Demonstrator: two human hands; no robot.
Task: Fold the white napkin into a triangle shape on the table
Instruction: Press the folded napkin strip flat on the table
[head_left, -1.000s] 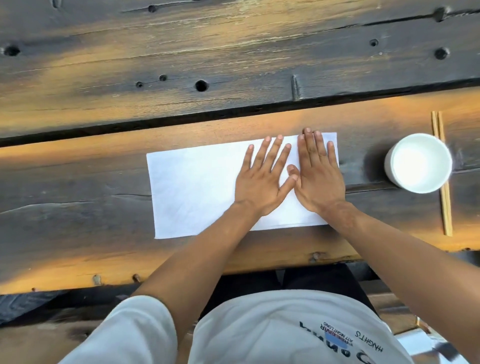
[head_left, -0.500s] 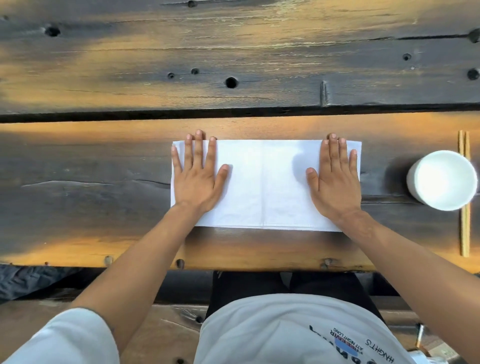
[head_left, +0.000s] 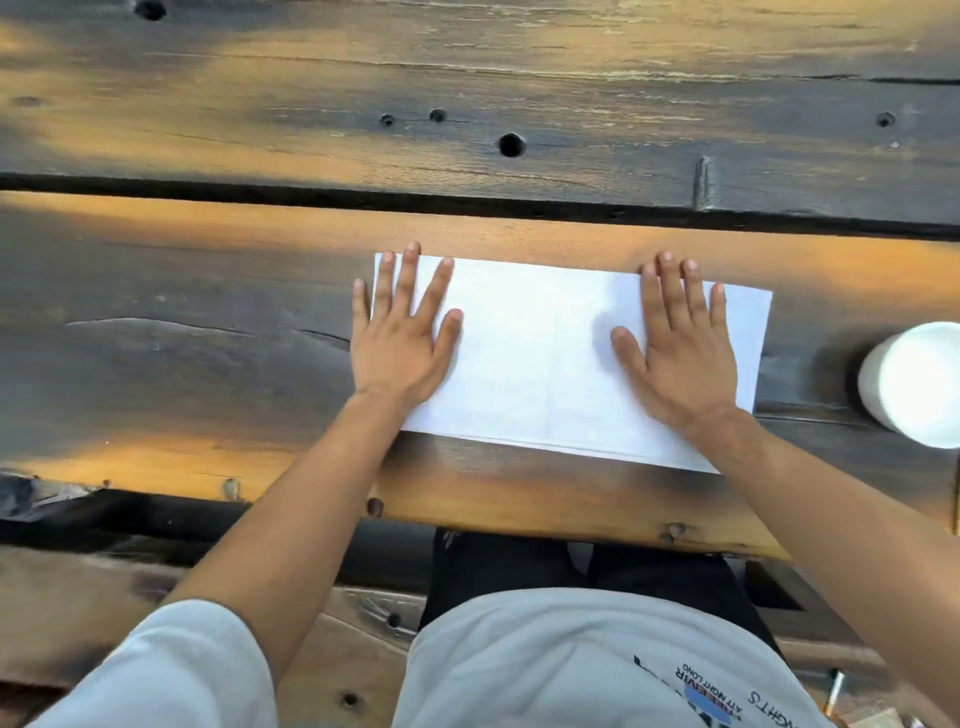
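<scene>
The white napkin (head_left: 540, 358) lies flat as a long rectangle on the near plank of the wooden table (head_left: 208, 322), with a faint vertical crease down its middle. My left hand (head_left: 400, 332) rests palm down on its left end, fingers spread, the little finger just off the edge. On the right part of the napkin my right hand (head_left: 675, 348) presses flat too, fingers pointing away from me. Neither hand grips anything.
A white cup (head_left: 914, 382) stands on the table just right of the napkin, cut by the frame edge. A dark gap (head_left: 467, 200) runs between the two planks beyond the napkin. The table's near edge (head_left: 519, 509) is close below the napkin.
My hands, side by side on the napkin's right half a second ago, have slid apart to its two ends. The view has shifted so the cup sits at the right edge.
</scene>
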